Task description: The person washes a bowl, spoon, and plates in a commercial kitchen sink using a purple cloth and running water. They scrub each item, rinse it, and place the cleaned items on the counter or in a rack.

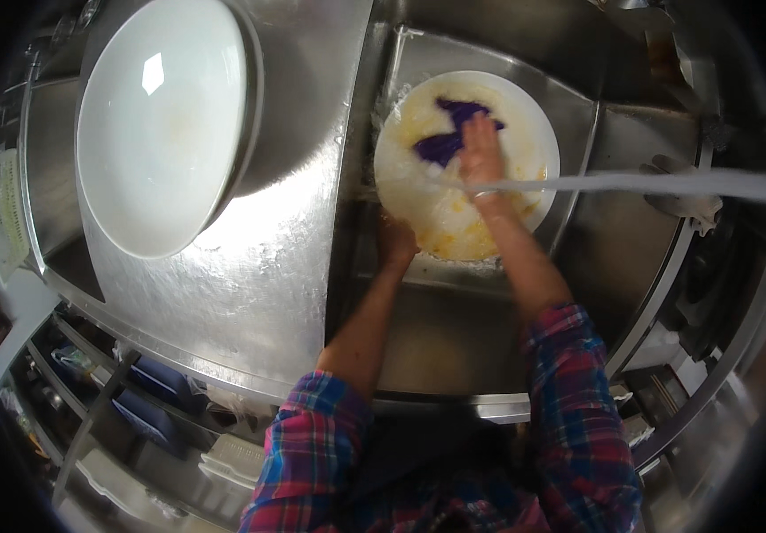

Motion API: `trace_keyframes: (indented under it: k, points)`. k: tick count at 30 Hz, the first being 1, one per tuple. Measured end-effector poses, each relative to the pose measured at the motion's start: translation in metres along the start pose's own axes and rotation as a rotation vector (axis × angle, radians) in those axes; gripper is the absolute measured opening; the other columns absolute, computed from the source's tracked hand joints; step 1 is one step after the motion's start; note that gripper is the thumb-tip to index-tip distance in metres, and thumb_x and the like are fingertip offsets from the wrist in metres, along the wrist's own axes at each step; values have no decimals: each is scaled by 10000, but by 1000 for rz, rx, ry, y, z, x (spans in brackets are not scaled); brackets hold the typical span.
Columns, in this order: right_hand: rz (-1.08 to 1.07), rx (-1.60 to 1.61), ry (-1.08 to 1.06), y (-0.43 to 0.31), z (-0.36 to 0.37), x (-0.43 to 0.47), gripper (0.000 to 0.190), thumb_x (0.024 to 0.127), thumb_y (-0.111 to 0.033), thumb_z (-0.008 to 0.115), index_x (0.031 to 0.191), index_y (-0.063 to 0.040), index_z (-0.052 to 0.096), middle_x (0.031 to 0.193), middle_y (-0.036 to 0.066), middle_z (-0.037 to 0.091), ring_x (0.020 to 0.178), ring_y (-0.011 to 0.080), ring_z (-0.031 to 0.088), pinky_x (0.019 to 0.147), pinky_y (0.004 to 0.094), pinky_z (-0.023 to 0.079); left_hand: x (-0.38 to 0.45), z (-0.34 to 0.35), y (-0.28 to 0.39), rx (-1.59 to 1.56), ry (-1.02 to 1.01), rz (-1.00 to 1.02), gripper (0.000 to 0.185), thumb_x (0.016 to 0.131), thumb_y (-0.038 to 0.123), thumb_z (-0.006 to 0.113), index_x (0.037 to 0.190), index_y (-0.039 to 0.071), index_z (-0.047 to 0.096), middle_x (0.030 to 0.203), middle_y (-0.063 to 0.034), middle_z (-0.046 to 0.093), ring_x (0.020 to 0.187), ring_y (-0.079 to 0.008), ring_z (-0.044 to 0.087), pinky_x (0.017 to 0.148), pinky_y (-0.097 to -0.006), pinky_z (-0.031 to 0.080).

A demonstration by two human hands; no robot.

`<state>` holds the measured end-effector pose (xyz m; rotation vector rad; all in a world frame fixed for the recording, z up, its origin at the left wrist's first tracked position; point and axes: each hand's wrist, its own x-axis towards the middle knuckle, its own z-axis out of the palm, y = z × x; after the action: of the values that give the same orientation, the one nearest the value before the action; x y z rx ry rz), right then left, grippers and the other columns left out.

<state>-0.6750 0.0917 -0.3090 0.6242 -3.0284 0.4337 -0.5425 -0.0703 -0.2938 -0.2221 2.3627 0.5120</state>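
Observation:
A round white plate (529,133) with yellow residue lies tilted in a metal sink, wet and splashed with water. My left hand (396,241) is at the plate's lower left rim, its fingers partly hidden by the rim and blur. My right hand (481,150) lies flat over the plate's face, fingers extended, against a dark purple cloth (446,143); whether it grips the cloth cannot be told. A pale stream of water (656,183) crosses over my right wrist from the right.
Large white dishes (163,133) are stacked on the metal counter (269,293) at left. The sink's metal rim (509,403) runs before me. Shelves below hold white plastic baskets (233,456) and blue items (146,420). A pale glove-like item (686,200) hangs at right.

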Motion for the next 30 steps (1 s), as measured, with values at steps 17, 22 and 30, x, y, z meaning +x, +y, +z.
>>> trace_keyframes:
  k: [17,22,30]
  points:
    - [30,-88,-139,-3,-27,-89,510,820,-106,553,1308,23,481,1444,248,355,1353,418,309,1102,496,274,17,56,-11,-931,412,-282,409,783,28,532,1171,-55,434,1185,-304,516,1114,-436,522,955,-458,408]
    - [-100,-31,-261,-46,-20,-79,528,835,-147,547,1320,42,457,1441,277,339,1358,425,299,1115,473,269,5,19,4,-939,354,-333,416,791,46,537,1185,-48,441,1168,-288,537,1121,-432,517,949,-461,406]
    - [183,-217,-337,1,-24,-97,620,852,-260,567,1370,42,408,1489,277,244,1403,402,195,1144,474,186,9,32,2,-1020,392,-442,424,795,73,544,1188,-51,444,1123,-290,559,1087,-440,535,924,-465,424]
